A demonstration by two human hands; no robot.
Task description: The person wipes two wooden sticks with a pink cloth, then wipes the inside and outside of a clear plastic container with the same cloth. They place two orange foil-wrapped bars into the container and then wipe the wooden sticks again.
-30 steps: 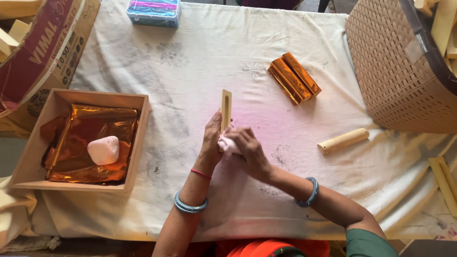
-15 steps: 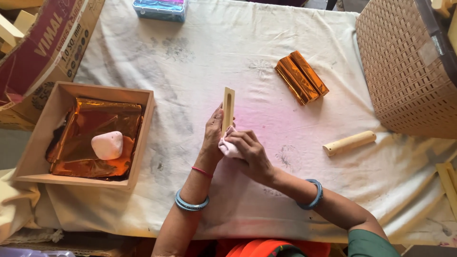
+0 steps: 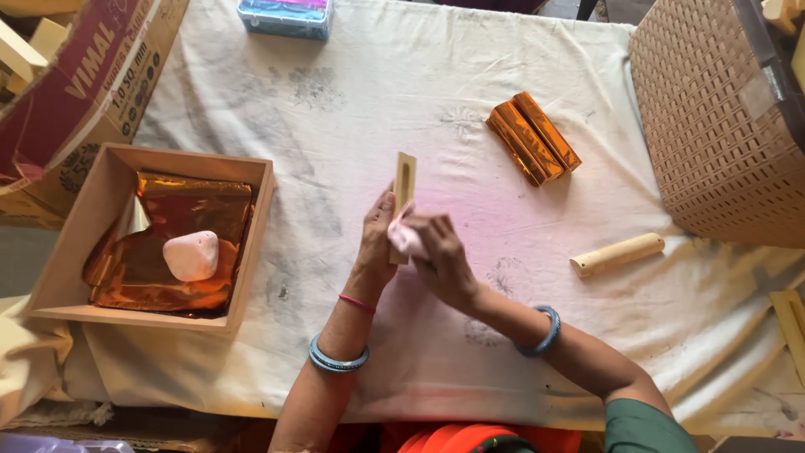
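Observation:
My left hand [image 3: 377, 243] holds a flat pale wooden piece with a slot [image 3: 404, 181] upright over the middle of the white cloth [image 3: 352, 109]. My right hand [image 3: 442, 258] presses a small pink cloth pad [image 3: 405, 239] against the lower part of that wooden piece. Both hands meet just above the table centre. To the right lies a pale wooden cylinder [image 3: 616, 254]. Further back two pieces wrapped in orange foil [image 3: 533, 137] lie side by side.
A shallow wooden box [image 3: 101, 193] at the left holds orange foil sheets [image 3: 180, 243] and a pink-white stone [image 3: 191, 255]. A woven beige basket [image 3: 721, 126] stands at the right, a cardboard carton [image 3: 75, 75] at the back left, a blue packet [image 3: 285, 15] at the far edge.
The hands and wooden piece stay in the same place; the right hand has shifted slightly with the pink pad along the piece. The camera view has drifted a little.

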